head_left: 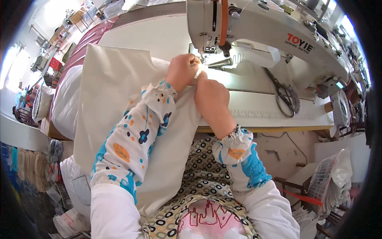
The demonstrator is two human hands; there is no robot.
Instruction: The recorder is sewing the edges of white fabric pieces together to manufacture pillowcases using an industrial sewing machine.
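Note:
A large cream fabric piece (115, 79) hangs over the table's front edge and across my lap, and its far end runs to the needle area of a sewing machine (207, 24). My left hand (181, 71) is closed, its fingertips pinching the cloth's edge just left of the presser foot. Close by on the right, my right hand (212, 95) is curled with its thumb side up, gripping the same fabric a little nearer to me. The exact spot between the fingertips is washed out by the machine's lamp. A dark metal folder attachment (220, 63) lies right of the needle.
Large black-handled scissors (284, 95) lie on the table right of my hands. A ruler strip (254, 114) runs along the front edge. White quilted fabric (67, 103) bulges at the left, beside a maroon cloth (89, 40). A wire basket (320, 177) stands at the lower right.

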